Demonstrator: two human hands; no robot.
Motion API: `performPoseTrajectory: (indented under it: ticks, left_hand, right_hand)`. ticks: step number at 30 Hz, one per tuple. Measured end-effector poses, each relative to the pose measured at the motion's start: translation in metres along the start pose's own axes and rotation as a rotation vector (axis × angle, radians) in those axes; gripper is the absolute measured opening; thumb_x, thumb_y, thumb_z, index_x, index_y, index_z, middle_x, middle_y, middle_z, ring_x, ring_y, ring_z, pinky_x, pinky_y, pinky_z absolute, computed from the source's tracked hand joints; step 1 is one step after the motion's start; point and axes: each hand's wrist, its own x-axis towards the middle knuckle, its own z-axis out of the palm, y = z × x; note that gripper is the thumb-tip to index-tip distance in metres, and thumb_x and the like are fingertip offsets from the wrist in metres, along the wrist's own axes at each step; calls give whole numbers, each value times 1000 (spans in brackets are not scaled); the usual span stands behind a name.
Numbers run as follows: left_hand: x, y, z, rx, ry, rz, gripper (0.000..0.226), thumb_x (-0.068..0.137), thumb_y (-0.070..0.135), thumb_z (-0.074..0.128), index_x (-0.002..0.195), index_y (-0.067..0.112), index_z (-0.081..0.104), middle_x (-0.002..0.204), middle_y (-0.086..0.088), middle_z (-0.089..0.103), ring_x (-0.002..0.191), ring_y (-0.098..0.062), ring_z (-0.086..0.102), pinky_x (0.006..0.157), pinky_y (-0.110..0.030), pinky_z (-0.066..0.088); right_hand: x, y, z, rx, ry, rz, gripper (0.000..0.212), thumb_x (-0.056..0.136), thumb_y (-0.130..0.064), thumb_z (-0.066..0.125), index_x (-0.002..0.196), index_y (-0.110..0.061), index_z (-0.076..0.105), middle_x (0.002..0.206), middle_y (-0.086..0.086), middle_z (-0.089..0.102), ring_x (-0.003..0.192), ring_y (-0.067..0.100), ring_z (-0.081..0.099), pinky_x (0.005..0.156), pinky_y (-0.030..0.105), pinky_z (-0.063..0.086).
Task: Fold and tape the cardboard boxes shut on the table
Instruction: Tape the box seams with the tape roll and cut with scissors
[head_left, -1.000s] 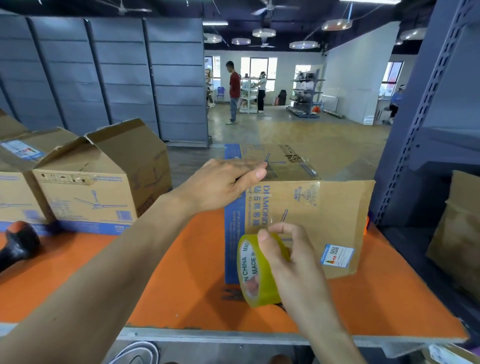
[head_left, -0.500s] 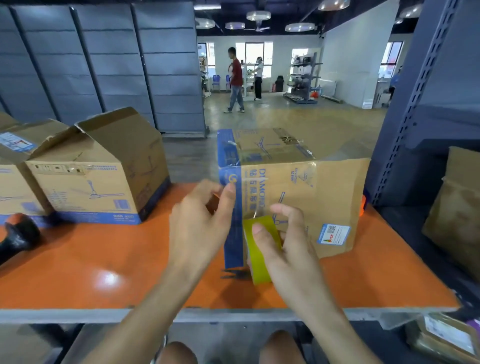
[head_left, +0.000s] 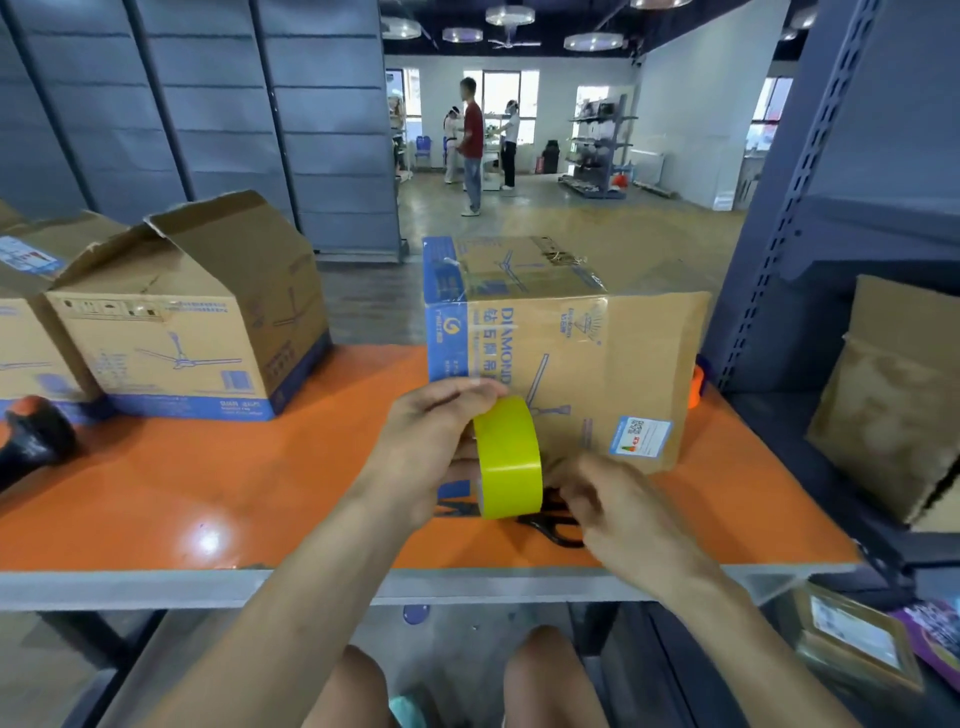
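Gripping the tape roll (head_left: 509, 457), left hand (head_left: 431, 447) curled — right hand (head_left: 623, 514) blurred, grip unclear.

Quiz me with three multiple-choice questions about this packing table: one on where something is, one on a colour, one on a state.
1. Where are the black scissors relative to the box nearest the person?
A) on top of it
B) on the orange table, in front of it
C) inside it

2. What colour is the tape roll?
A) brown
B) clear
C) yellow

3. What is the state of the tape roll?
A) held up by the left hand
B) lying flat on the table
C) resting on top of the box

Answers:
1 B: they lie on the table before the box, by the right hand.
2 C: its outer band is bright yellow.
3 A: the left hand grips it, with fingers over its top.
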Motion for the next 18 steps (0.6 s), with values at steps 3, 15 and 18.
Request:
performPoseTrajectory:
  ticks: [3, 15, 18]
  left_hand:
    - [0, -3, 6, -35, 36, 12, 13, 96, 15, 65, 93, 15, 78, 87, 2, 75, 67, -14, 67, 57, -25, 54]
    - [-2, -8, 9, -112, 154, 41, 7, 88, 19, 78, 87, 15, 83, 99, -1, 79, 89, -20, 72, 78, -34, 53]
    - [-1, -8, 9, -113, 152, 21, 6, 85, 19, 80, 88, 15, 82, 96, -2, 79, 88, -21, 73, 76, -33, 53]
  right_hand:
    - [-3, 6, 11, -190, -68, -115, 39, 93, -9, 55, 124, -32, 58, 126, -9, 54, 120, 14, 48, 93, 27, 43]
    - [5, 14, -37, -629, -202, -288, 42, 98, -15, 54, 132, -40, 57, 120, -8, 61, 114, 19, 59, 85, 37, 51]
    - [5, 27, -72, -624, -228, -228, 38, 100, -22, 54, 129, -47, 56, 115, -16, 66, 107, 11, 60, 84, 34, 52]
